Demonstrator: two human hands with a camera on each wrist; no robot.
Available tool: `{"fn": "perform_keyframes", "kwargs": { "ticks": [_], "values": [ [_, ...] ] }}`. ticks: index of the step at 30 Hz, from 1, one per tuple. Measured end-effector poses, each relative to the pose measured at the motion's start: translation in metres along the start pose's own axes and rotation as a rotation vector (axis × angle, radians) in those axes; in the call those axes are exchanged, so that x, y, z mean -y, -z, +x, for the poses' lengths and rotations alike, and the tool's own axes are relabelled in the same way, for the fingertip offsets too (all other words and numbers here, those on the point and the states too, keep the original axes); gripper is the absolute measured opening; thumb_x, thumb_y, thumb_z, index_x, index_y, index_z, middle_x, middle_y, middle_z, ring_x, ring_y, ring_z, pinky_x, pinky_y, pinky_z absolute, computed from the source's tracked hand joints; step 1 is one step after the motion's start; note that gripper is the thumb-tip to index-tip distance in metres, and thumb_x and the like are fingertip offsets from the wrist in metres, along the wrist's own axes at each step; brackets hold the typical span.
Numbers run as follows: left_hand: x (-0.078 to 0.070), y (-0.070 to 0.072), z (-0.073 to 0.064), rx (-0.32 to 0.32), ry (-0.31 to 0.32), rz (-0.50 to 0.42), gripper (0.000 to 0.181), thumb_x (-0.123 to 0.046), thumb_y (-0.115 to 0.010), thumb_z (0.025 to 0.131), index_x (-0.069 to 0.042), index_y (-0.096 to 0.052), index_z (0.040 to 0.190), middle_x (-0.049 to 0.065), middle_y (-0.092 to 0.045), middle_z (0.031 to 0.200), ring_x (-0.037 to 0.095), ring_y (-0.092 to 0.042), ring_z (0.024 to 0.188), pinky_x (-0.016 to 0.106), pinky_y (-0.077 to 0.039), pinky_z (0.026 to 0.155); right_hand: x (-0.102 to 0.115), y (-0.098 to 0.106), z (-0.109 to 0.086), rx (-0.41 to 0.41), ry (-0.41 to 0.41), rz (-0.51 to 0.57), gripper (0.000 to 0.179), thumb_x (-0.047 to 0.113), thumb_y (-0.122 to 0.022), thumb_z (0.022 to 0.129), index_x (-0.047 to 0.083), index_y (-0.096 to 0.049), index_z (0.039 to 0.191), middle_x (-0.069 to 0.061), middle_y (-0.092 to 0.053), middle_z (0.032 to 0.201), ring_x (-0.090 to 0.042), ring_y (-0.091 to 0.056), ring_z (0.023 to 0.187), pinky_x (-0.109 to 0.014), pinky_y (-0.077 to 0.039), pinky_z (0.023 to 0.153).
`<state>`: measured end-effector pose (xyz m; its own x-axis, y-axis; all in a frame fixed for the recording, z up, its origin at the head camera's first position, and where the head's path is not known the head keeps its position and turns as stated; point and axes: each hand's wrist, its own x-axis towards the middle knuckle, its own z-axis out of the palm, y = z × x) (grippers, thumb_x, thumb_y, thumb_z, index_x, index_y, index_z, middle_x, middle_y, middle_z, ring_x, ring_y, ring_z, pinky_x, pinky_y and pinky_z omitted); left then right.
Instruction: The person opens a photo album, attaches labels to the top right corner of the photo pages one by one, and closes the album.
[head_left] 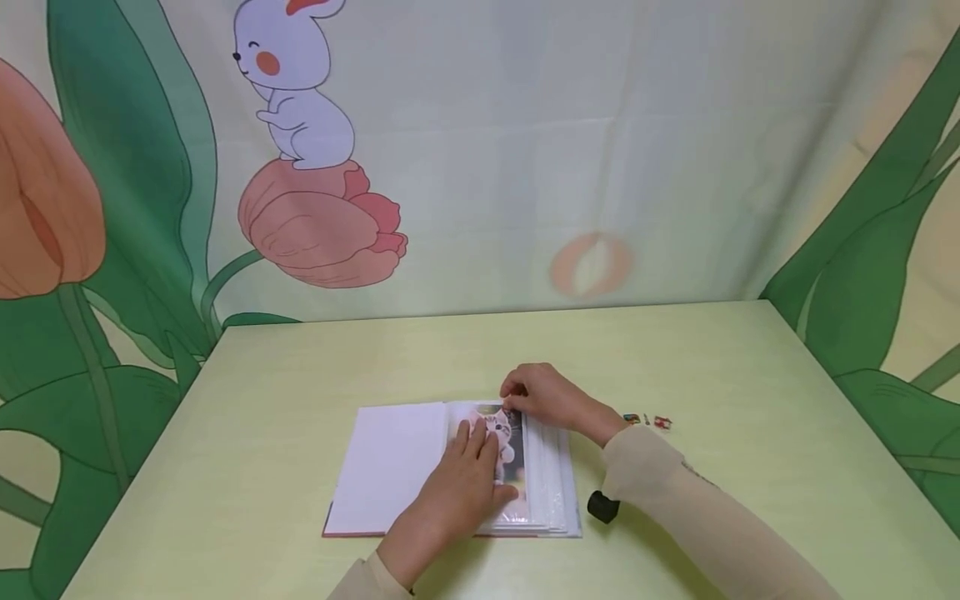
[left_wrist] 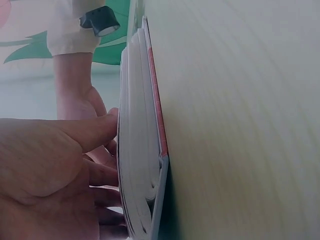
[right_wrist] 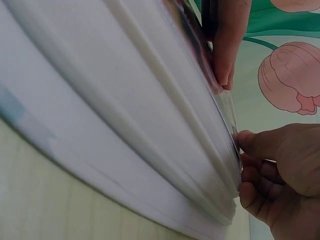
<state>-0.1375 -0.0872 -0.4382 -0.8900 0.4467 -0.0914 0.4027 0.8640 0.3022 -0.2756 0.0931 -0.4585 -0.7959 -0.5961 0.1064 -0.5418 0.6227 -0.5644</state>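
A photo album (head_left: 390, 458) lies open on the table, its blank white page on the left and plastic pockets on the right. In the top pocket shows a photo of a light-coloured kitten (head_left: 514, 458). My left hand (head_left: 465, 479) rests flat on the photo, fingers straight and thumb spread. At the photo's upper edge, my right hand (head_left: 551, 396) pinches the photo between thumb and curled fingers. The right wrist view shows that thumb (right_wrist: 252, 144) against the page edge; whether the pocket's film is also pinched is unclear. The left wrist view shows the stacked album pages (left_wrist: 135, 125) edge-on.
Small colourful pieces (head_left: 662, 422) lie on the table (head_left: 735, 375) beyond the right forearm, too small to identify. A black device (head_left: 603, 507) sits at the right wrist. Behind the table hangs a cloth (head_left: 480, 167) printed with a rabbit and tulips.
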Motion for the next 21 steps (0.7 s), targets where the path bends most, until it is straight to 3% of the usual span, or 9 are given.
{"fn": "perform_keyframes", "kwargs": {
  "ticks": [5, 12, 21],
  "values": [
    [0.002, -0.001, -0.001, -0.005, -0.004, 0.005, 0.078, -0.040, -0.067, 0.100, 0.012, -0.040, 0.152, 0.032, -0.029, 0.162, 0.048, -0.022, 0.152, 0.052, -0.025, 0.123, 0.007, 0.001, -0.009, -0.031, 0.022, -0.086, 0.008, 0.010, -0.072, 0.098, 0.007, -0.078, 0.102, 0.000, -0.072, 0.096, -0.015, -0.064, 0.090, -0.035, -0.055, 0.088],
    [0.001, 0.001, -0.001, -0.005, -0.003, 0.004, 0.077, -0.040, -0.067, 0.100, 0.011, -0.040, 0.152, 0.032, -0.029, 0.162, 0.048, -0.022, 0.152, 0.053, -0.026, 0.122, 0.021, 0.004, -0.044, -0.048, 0.138, -0.241, 0.019, 0.008, -0.068, 0.100, 0.006, -0.076, 0.117, -0.008, -0.070, 0.118, -0.027, -0.061, 0.118, -0.046, -0.049, 0.106],
    [0.002, 0.001, -0.001, -0.021, -0.022, -0.015, 0.075, -0.038, -0.067, 0.100, 0.012, -0.041, 0.150, 0.032, -0.031, 0.161, 0.049, -0.023, 0.151, 0.054, -0.025, 0.122, 0.023, -0.012, -0.065, -0.042, 0.216, -0.366, 0.032, 0.008, -0.062, 0.103, -0.001, -0.067, 0.132, -0.012, -0.063, 0.138, -0.030, -0.057, 0.128, -0.049, -0.050, 0.103]
  ]
}}
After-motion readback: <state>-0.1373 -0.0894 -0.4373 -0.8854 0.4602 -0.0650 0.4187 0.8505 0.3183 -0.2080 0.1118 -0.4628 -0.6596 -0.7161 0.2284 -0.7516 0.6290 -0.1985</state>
